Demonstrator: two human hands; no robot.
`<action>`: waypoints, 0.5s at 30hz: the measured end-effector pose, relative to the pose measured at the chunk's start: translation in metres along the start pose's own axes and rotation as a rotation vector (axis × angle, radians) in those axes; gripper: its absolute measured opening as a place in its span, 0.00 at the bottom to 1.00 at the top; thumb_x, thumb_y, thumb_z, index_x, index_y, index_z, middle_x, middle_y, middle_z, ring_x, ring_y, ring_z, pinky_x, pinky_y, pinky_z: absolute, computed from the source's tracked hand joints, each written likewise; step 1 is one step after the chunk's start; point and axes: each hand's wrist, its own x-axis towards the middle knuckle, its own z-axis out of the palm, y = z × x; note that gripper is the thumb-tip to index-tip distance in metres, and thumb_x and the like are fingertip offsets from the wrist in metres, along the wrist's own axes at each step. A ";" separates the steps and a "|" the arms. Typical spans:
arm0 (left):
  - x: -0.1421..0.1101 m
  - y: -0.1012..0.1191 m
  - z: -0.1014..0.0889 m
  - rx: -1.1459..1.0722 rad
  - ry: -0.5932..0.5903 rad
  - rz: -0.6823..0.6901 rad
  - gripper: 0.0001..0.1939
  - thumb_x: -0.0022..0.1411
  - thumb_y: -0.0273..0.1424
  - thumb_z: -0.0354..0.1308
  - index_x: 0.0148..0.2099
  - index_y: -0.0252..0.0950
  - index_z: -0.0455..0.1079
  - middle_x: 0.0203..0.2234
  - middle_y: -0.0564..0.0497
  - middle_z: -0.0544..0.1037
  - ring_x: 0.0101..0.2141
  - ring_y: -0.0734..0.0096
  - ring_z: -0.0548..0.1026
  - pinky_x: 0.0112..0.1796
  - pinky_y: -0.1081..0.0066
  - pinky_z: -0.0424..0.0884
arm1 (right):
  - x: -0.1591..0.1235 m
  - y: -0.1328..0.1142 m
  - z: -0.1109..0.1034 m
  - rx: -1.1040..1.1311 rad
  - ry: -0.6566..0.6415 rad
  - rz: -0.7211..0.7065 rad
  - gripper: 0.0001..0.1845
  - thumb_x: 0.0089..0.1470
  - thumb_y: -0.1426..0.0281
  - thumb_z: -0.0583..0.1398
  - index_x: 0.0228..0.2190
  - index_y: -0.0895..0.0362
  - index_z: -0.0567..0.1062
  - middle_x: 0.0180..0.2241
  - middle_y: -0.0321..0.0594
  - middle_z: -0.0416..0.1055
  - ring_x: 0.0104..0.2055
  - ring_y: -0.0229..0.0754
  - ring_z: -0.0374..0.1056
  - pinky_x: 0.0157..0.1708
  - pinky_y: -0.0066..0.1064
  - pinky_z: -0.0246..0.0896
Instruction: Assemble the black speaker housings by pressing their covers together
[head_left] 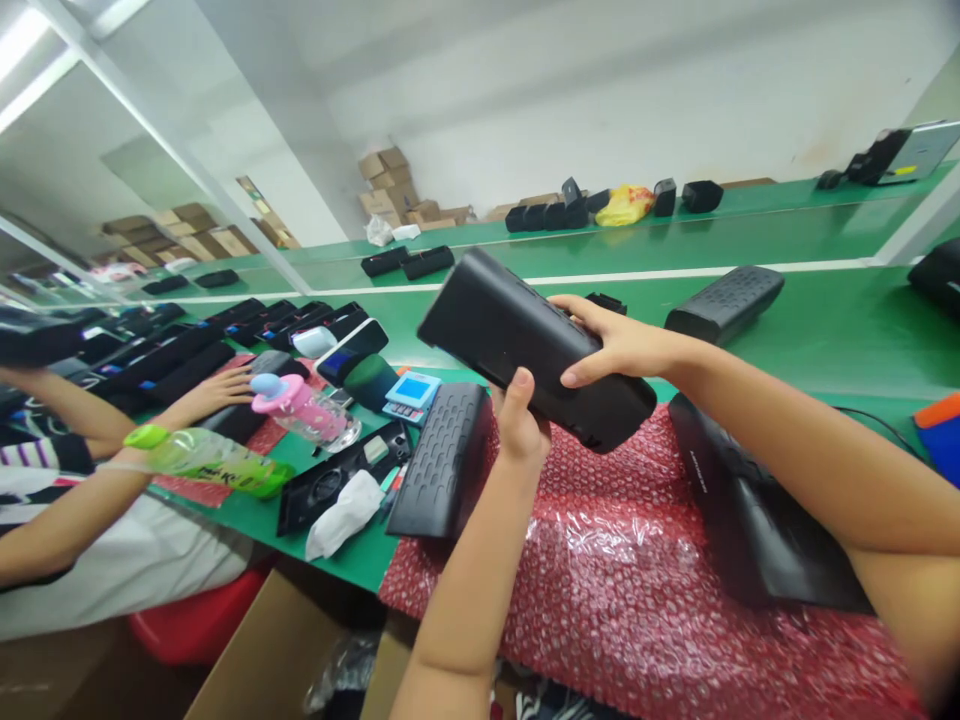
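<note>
The person holds a long black box-shaped speaker (536, 345) up in the air with both hands. The two hands are close together and grip it from two sides. The left hand (517, 425) is curled around its lower edge, and the right hand (619, 343) wraps over it from the other side. Below them lies a big sheet of red bubble wrap (622, 570) on a green work table (825, 335). A wide black speaker (757, 510) lies on the bubble wrap under the right arm. A black speaker with rows of small bumps (442, 462) sits just beside the left hand, at the edge of the wrap. Another bumpy black speaker (724, 305) lies on the green table past the hands. Farther left, a co-worker's hand (214, 392) rests near a pink and clear plastic bottle (300, 410). A small calculator with a blue screen (412, 395) and a crumpled white tissue (345, 513) are there too. Brown cardboard boxes (386, 180) are stacked far back against the wall.
</note>
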 end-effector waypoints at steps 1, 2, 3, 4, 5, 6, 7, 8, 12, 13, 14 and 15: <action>-0.012 -0.008 -0.005 -0.028 0.002 -0.060 0.45 0.49 0.59 0.62 0.63 0.39 0.62 0.56 0.40 0.73 0.57 0.53 0.70 0.59 0.51 0.65 | -0.001 0.003 -0.001 -0.027 -0.070 0.032 0.57 0.33 0.60 0.74 0.62 0.52 0.56 0.48 0.44 0.67 0.46 0.53 0.69 0.43 0.42 0.71; -0.025 -0.017 -0.011 -0.037 0.003 -0.121 0.45 0.48 0.59 0.62 0.62 0.39 0.63 0.56 0.41 0.73 0.57 0.54 0.70 0.59 0.52 0.64 | -0.002 0.007 -0.002 -0.073 -0.120 0.057 0.58 0.31 0.61 0.74 0.62 0.54 0.57 0.50 0.45 0.67 0.47 0.54 0.69 0.45 0.43 0.71; -0.039 -0.027 -0.018 0.009 0.002 -0.175 0.44 0.50 0.60 0.61 0.61 0.39 0.64 0.55 0.41 0.74 0.57 0.55 0.71 0.59 0.53 0.64 | -0.004 0.013 -0.001 -0.136 -0.145 0.073 0.58 0.29 0.62 0.74 0.61 0.55 0.59 0.51 0.46 0.67 0.49 0.55 0.68 0.47 0.43 0.70; -0.053 -0.037 -0.025 0.103 -0.003 -0.223 0.42 0.52 0.61 0.58 0.60 0.38 0.65 0.53 0.41 0.75 0.56 0.56 0.72 0.59 0.54 0.64 | -0.007 0.019 0.000 -0.204 -0.154 0.087 0.58 0.27 0.62 0.75 0.60 0.56 0.61 0.52 0.46 0.67 0.50 0.56 0.67 0.50 0.44 0.68; -0.067 -0.045 -0.033 0.218 -0.022 -0.268 0.40 0.55 0.62 0.54 0.58 0.37 0.67 0.51 0.41 0.77 0.55 0.58 0.73 0.59 0.55 0.65 | -0.011 0.027 0.003 -0.265 -0.161 0.103 0.57 0.26 0.61 0.75 0.60 0.56 0.63 0.52 0.46 0.68 0.51 0.57 0.67 0.52 0.45 0.66; -0.080 -0.052 -0.040 0.323 -0.044 -0.310 0.39 0.57 0.63 0.50 0.55 0.36 0.70 0.47 0.41 0.79 0.52 0.59 0.74 0.57 0.56 0.66 | -0.014 0.034 0.005 -0.311 -0.175 0.119 0.57 0.27 0.61 0.74 0.60 0.56 0.64 0.52 0.46 0.68 0.51 0.57 0.67 0.54 0.45 0.65; -0.091 -0.057 -0.045 0.409 -0.072 -0.349 0.38 0.59 0.63 0.47 0.51 0.35 0.72 0.43 0.41 0.80 0.49 0.59 0.77 0.55 0.56 0.69 | -0.018 0.041 0.008 -0.342 -0.199 0.131 0.56 0.27 0.61 0.74 0.59 0.56 0.65 0.53 0.45 0.69 0.51 0.57 0.67 0.54 0.45 0.64; -0.101 -0.059 -0.050 0.470 -0.104 -0.387 0.37 0.61 0.62 0.45 0.46 0.34 0.75 0.37 0.41 0.81 0.43 0.59 0.78 0.50 0.57 0.72 | -0.021 0.046 0.011 -0.360 -0.236 0.140 0.55 0.27 0.61 0.74 0.59 0.56 0.66 0.53 0.45 0.69 0.52 0.57 0.67 0.54 0.44 0.64; -0.122 -0.029 -0.056 0.584 -0.311 -0.533 0.28 0.61 0.55 0.53 0.24 0.37 0.74 0.17 0.45 0.76 0.21 0.63 0.73 0.26 0.64 0.72 | -0.029 0.058 0.020 -0.362 -0.384 0.152 0.53 0.25 0.64 0.73 0.57 0.56 0.70 0.56 0.44 0.68 0.55 0.58 0.66 0.55 0.42 0.63; -0.124 -0.015 -0.056 0.631 -0.402 -0.540 0.23 0.60 0.50 0.57 0.23 0.38 0.74 0.17 0.46 0.76 0.20 0.64 0.72 0.25 0.65 0.70 | -0.031 0.059 0.023 -0.379 -0.409 0.160 0.53 0.25 0.64 0.73 0.57 0.55 0.70 0.57 0.44 0.67 0.55 0.58 0.65 0.56 0.43 0.62; -0.126 0.000 -0.055 0.684 -0.502 -0.529 0.15 0.58 0.43 0.61 0.26 0.38 0.76 0.21 0.47 0.78 0.22 0.63 0.74 0.25 0.65 0.70 | -0.032 0.059 0.026 -0.406 -0.430 0.167 0.54 0.24 0.65 0.73 0.58 0.55 0.70 0.57 0.44 0.67 0.56 0.59 0.65 0.57 0.44 0.61; -0.126 0.016 -0.054 0.828 -0.651 -0.440 0.10 0.60 0.37 0.58 0.31 0.40 0.77 0.25 0.48 0.81 0.25 0.63 0.76 0.28 0.65 0.70 | -0.033 0.059 0.028 -0.435 -0.447 0.173 0.55 0.24 0.65 0.74 0.58 0.55 0.70 0.57 0.45 0.67 0.56 0.60 0.65 0.57 0.45 0.61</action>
